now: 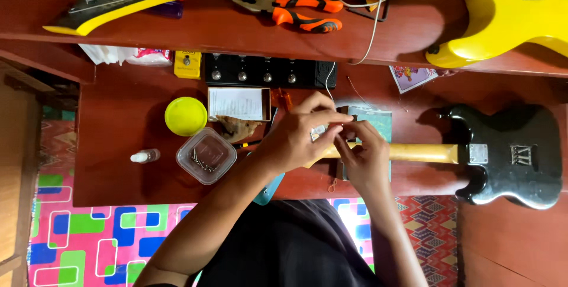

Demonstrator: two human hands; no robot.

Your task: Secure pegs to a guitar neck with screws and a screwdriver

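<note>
Both hands meet over the neck (408, 152) of the black electric guitar (509, 154), which lies face down across the red wooden table (118, 163) with its body to the right. The left hand (296, 139) has its fingertips pinched together on a small part at the headstock end; what that part is cannot be told. The right hand (364, 157) closes its fingers on the same spot from below. For work this fine, a sound method is to keep both wrists braced on the neck and the guitar flat, so the small part does not slip.

Just left of the hands stand a clear plastic tub (206, 155) holding small metal pieces, a yellow round lid (186, 116), a small white dropper bottle (144, 156) and an open box with a printed sheet (238, 103). Farther back sits a black pedal unit (266, 71). On the raised shelf beyond lie orange-handled pliers (302, 12) and a yellow electric guitar (503, 21). A bright patterned mat (89, 228) covers the floor.
</note>
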